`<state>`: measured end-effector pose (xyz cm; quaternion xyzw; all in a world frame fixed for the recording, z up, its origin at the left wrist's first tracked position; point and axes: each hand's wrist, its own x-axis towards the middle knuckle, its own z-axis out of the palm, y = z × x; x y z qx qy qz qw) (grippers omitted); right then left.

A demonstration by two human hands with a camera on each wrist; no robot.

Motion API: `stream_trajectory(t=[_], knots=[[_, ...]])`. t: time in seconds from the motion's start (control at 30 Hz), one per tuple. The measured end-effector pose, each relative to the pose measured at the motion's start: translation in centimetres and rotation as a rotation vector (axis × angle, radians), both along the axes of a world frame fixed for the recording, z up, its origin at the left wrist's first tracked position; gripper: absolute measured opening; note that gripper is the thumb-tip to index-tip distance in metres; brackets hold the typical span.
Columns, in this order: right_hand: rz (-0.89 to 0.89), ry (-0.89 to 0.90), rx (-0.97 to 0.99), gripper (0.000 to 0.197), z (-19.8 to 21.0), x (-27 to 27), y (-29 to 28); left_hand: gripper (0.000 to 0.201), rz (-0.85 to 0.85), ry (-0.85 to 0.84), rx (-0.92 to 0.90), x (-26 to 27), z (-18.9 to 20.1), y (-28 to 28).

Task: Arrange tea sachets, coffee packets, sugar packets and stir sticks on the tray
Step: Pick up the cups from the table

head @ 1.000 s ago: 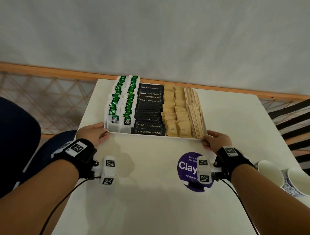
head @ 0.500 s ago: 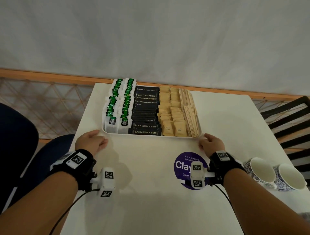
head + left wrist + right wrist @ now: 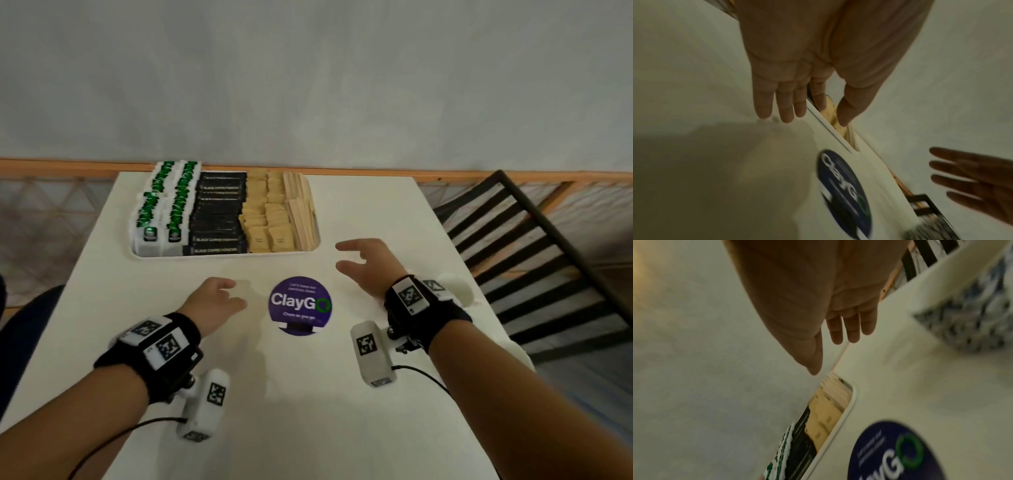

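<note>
A white tray (image 3: 222, 256) sits at the far left of the white table. It holds rows of green-and-white tea sachets (image 3: 161, 209), black coffee packets (image 3: 219, 212), tan sugar packets (image 3: 267, 219) and wooden stir sticks (image 3: 301, 209). My left hand (image 3: 236, 294) hovers in front of the tray, apart from it, fingers relaxed and holding nothing. My right hand (image 3: 339, 255) floats off the tray's near right corner, fingers spread, empty. The left wrist view shows straight fingers (image 3: 785, 112) near the tray rim (image 3: 830, 129). The right wrist view shows the right hand (image 3: 830, 355) above the tray corner (image 3: 838, 426).
A round purple ClayGo sticker (image 3: 300, 305) lies on the table between my hands. A white cup (image 3: 455, 291) stands behind my right wrist, and a blue-patterned cup (image 3: 972, 313) is beside it. A black slatted chair (image 3: 513, 257) stands to the right and a dark chair (image 3: 20, 325) to the left.
Both hands have let go of the tray's near corners and drawn back from it. The tray stays at the far left of the table.
</note>
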<state>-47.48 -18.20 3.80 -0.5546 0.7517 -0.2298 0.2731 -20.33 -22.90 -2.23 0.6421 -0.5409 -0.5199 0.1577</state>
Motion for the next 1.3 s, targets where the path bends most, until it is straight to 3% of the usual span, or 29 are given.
stream_trajectory(t=[0.17, 0.27, 0.4, 0.57, 0.73, 0.97, 1.17, 1.3], knots=[[0.061, 0.172, -0.021, 0.039, 3.6, -8.7, 3.8, 0.058, -0.114, 0.058, -0.069, -9.2, 1.2, 3.8], [0.079, 0.268, 0.074, 0.044, 3.9, -14.1, 5.8, 0.067, -0.193, 0.052, -0.065, -14.3, 1.7, 5.3], [0.113, 0.35, 0.237, 0.065, 2.2, -19.3, 7.4, 0.088, -0.254, 0.072, -0.097, -20.0, 1.6, 6.4], [0.191, 0.289, 0.35, 0.095, 0.0, -22.4, 7.6, 0.105, -0.321, -0.028, -0.141, -24.5, 1.3, 7.2], [0.306, 0.224, 0.341, 0.101, -1.6, -23.2, 6.9, 0.109, -0.328, -0.068, -0.158, -26.5, 1.1, 7.0], [0.412, 0.207, 0.267, 0.099, -3.2, -22.8, 5.7, 0.091, -0.258, -0.112, -0.202, -28.0, 0.5, 6.9], [0.471, 0.264, 0.269, 0.085, -2.0, -22.9, 4.7, 0.076, -0.235, -0.095, -0.252, -26.8, 0.4, 6.8], [0.41, 0.237, 0.247, 0.083, 0.2, -22.2, 3.0, 0.075, -0.205, -0.069, -0.267, -23.8, 1.3, 5.9]])
